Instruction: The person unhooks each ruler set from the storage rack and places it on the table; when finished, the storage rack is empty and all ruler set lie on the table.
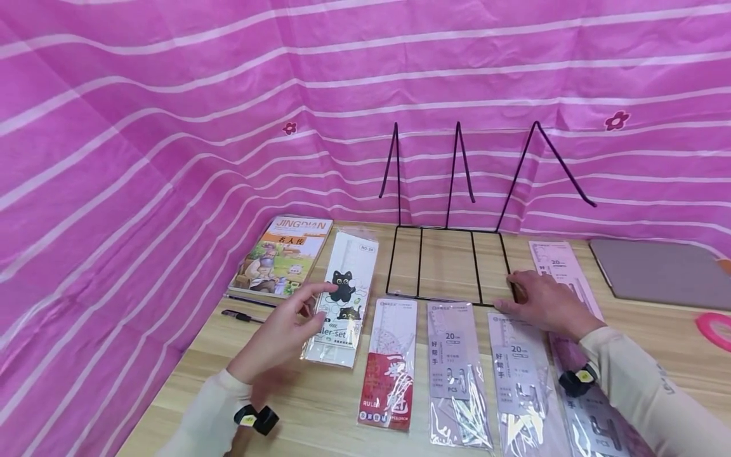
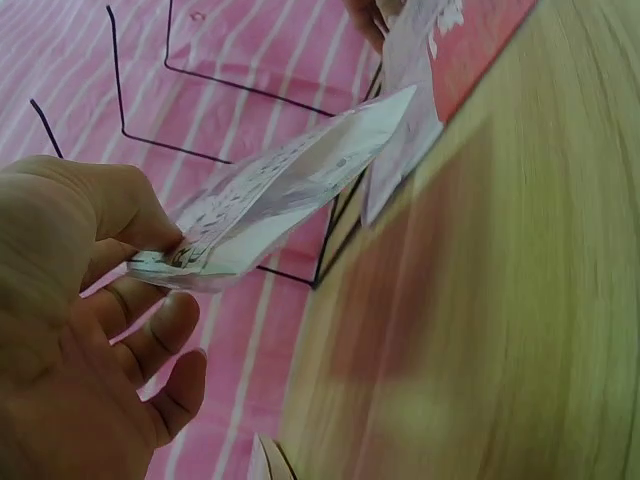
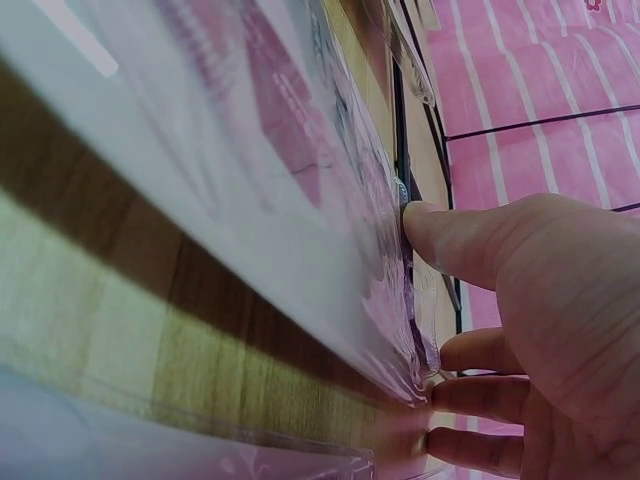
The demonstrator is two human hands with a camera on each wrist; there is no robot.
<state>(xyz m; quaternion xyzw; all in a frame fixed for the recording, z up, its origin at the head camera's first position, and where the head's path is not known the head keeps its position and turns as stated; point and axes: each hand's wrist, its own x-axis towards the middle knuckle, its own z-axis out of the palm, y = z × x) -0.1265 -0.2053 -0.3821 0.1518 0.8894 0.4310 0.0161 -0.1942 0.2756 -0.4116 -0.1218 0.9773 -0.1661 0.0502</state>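
My left hand [image 1: 287,331] pinches the edge of a clear-wrapped ruler set [image 1: 346,266] printed with black cats. In the left wrist view the packet [image 2: 270,205] is tilted and raised off the table, with the thumb on one face and fingers behind. My right hand [image 1: 545,299] grips the front right corner of a black wire rack [image 1: 448,298] with tall pointed dividers. Seen from the right wrist, the thumb presses the wire [image 3: 405,240], and the other fingertips lie beside a clear plastic packet [image 3: 330,270].
A red and white ruler packet [image 1: 385,387] and lilac ruler packets [image 1: 454,374] lie along the front of the wooden table. At left are a book [image 1: 282,254] and two pens [image 1: 242,315]. A grey flat slab [image 1: 657,270] and pink tape ring [image 1: 716,330] lie at right.
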